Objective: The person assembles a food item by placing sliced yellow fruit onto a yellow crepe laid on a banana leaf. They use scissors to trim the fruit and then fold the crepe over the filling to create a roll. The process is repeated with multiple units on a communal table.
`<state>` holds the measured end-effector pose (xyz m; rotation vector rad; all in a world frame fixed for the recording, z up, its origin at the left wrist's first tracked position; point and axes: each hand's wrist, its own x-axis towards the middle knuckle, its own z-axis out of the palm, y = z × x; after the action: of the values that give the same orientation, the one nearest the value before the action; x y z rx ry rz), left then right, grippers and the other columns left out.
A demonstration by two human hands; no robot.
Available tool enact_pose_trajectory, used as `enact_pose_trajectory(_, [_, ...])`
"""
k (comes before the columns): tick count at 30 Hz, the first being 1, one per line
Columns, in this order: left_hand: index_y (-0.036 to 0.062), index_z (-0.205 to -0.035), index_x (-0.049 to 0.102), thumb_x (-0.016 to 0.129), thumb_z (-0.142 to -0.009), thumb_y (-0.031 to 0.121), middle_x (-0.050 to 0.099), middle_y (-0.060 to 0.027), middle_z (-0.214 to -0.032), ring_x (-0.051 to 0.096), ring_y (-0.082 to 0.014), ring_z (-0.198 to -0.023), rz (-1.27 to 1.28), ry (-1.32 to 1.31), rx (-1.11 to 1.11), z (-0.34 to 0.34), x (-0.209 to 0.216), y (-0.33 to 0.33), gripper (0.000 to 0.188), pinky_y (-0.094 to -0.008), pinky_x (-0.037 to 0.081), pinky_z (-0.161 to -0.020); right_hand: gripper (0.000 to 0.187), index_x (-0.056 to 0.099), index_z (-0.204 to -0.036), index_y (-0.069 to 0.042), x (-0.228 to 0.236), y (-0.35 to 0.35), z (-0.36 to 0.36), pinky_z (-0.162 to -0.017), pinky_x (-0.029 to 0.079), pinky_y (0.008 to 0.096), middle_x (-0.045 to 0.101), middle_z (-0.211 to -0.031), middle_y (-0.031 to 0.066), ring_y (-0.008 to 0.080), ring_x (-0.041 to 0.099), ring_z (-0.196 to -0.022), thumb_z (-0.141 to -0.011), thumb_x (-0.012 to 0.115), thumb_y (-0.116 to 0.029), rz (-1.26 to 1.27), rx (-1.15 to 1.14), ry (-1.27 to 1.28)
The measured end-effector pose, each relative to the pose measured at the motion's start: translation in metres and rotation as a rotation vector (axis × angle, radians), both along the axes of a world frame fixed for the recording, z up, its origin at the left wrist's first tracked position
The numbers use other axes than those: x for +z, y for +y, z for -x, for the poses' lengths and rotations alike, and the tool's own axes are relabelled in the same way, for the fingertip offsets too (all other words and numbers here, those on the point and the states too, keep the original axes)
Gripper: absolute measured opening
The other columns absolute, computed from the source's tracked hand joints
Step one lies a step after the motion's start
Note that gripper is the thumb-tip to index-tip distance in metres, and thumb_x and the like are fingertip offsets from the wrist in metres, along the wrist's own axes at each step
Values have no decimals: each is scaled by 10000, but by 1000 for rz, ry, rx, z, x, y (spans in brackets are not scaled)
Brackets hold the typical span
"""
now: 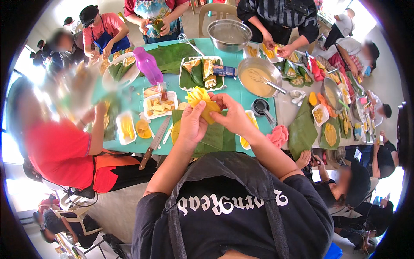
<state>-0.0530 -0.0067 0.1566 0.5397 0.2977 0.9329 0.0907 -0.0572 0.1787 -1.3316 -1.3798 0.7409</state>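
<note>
One yellow wrapper (202, 103) pinched between two hands: left (192, 125), right (235, 116)

Yellow fruit strips (202, 100), green banana leaf (215, 136), teal table (235, 88), purple bottle (147, 64)

A teal counter (233, 93) carries banana leaves (215, 138), white trays of yellow fruit strips (160, 105), a knife (154, 143), a purple bottle (148, 65), a bowl of batter (258, 77) with a whisk and an empty steel bowl (229, 34).
</note>
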Motion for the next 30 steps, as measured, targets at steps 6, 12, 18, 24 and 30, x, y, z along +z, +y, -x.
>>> enact_pose_trajectory(6, [12,-1232,519,538,-976,132,608,-113,-1202,585,-217,-1125,-34,-3,61,0,8,0,283,-371,492,-954,287,613,-975,11,11,-3,0,-789,475,305,617,-929,91,182,579,-843,-758,753,-115,33,-10,-185])
enact_pose_trajectory(12, [34,-1233,508,541,-976,136,602,-116,-1198,584,-228,-1115,10,-1,198,-2,22,1,279,-386,494,-952,268,616,-924,9,8,-4,4,-797,476,330,633,-967,121,239,593,-925,-741,771,-111,-230,-38,-202])
enact_pose_trajectory(18, [52,-1296,456,523,-985,166,573,-118,-1247,557,-245,-1161,-1,-1,188,-1,16,4,338,-407,476,-983,205,600,-884,2,13,-5,10,-719,489,337,633,-835,127,248,619,-789,-779,743,-101,-159,-54,-40])
enact_pose_trajectory(24, [40,-1288,457,530,-982,175,577,-117,-1240,555,-231,-1147,47,-17,190,-3,18,5,342,-402,461,-994,225,578,-923,6,15,-4,9,-647,485,312,623,-776,113,191,600,-683,-821,734,-119,-156,-91,-26])
enact_pose_trajectory(30, [29,-1273,473,538,-981,190,583,-114,-1235,558,-222,-1144,67,-9,198,-3,18,6,340,-392,445,-1009,193,562,-965,4,7,4,10,-628,477,258,634,-778,64,108,586,-701,-846,703,-51,-79,-83,189])
